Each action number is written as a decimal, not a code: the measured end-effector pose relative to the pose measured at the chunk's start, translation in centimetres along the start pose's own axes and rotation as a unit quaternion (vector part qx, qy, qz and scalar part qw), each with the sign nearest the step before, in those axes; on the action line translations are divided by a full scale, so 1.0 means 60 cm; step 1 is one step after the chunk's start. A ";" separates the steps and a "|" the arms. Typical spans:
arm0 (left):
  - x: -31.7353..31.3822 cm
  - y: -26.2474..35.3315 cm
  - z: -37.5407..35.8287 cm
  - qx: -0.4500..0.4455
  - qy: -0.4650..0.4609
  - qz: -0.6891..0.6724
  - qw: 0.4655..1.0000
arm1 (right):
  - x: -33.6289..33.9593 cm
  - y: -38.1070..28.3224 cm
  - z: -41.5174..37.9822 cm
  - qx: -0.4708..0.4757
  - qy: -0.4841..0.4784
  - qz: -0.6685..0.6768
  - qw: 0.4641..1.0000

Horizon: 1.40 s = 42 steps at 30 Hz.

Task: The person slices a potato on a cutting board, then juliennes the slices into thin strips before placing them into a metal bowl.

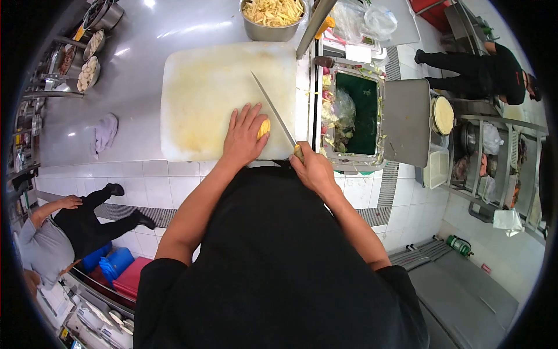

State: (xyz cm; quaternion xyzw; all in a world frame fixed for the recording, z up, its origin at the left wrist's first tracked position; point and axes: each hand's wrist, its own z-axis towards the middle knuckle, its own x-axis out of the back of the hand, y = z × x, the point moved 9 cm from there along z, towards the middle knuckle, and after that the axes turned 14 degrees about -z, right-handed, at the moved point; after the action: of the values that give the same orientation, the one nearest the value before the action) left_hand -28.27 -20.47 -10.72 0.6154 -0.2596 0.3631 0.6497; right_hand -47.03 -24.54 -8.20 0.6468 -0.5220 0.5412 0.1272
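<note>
My left hand (243, 135) lies over the lower right part of a white cutting board (197, 87). Between its thumb and fingers, a yellow piece of what looks like peeled potato (264, 128) is pressed against the board. My right hand (314, 168) grips a long kitchen knife (272, 106) by its handle at the board's lower right corner. The blade points up and left across the board, just right of the yellow piece, and I see no contact between them. My right palm hides most of the handle.
A metal bowl (267, 30) of yellow strips stands behind the board. A purple cloth (105, 135) lies on the steel counter (136, 75) to the left. On the right is a bin (360, 110) with scraps around it. One person (52, 232) stands left, another (494, 75) far right.
</note>
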 end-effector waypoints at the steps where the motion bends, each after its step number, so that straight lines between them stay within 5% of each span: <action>1: 0.011 0.004 -0.001 -0.014 0.009 -0.034 0.999 | -0.006 -0.002 0.000 0.006 0.000 0.000 1.000; 6: 0.084 0.006 -0.028 0.007 0.151 -0.131 0.980 | 0.010 -0.008 -0.008 -0.003 -0.024 -0.003 1.000; 8: 0.069 -0.013 -0.033 0.074 0.078 -0.183 0.977 | 0.021 -0.013 -0.004 0.023 -0.006 0.009 1.000; 17: 0.055 0.000 0.010 0.077 -0.023 -0.140 0.987 | 0.054 -0.076 0.022 0.096 -0.077 -0.127 0.984; 30: 0.049 -0.019 0.029 0.074 -0.053 -0.162 0.983 | 0.046 -0.126 0.085 0.152 0.023 -0.133 0.979; 32: 0.048 -0.017 0.025 0.062 -0.052 -0.158 0.984 | 0.069 -0.120 0.043 0.115 -0.062 -0.149 0.980; 40: 0.050 -0.016 0.016 0.086 -0.055 -0.175 0.979 | 0.044 -0.135 0.085 0.156 0.011 -0.140 0.978; 42: 0.050 -0.019 0.024 0.085 -0.054 -0.172 0.980 | 0.063 -0.130 0.055 0.137 -0.036 -0.151 0.978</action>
State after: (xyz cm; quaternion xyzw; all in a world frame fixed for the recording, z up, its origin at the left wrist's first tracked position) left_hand -25.42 -21.40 -8.92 0.7224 -0.1528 0.2327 0.6329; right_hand -39.29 -25.68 -3.20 0.7487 -0.3436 0.5582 0.0988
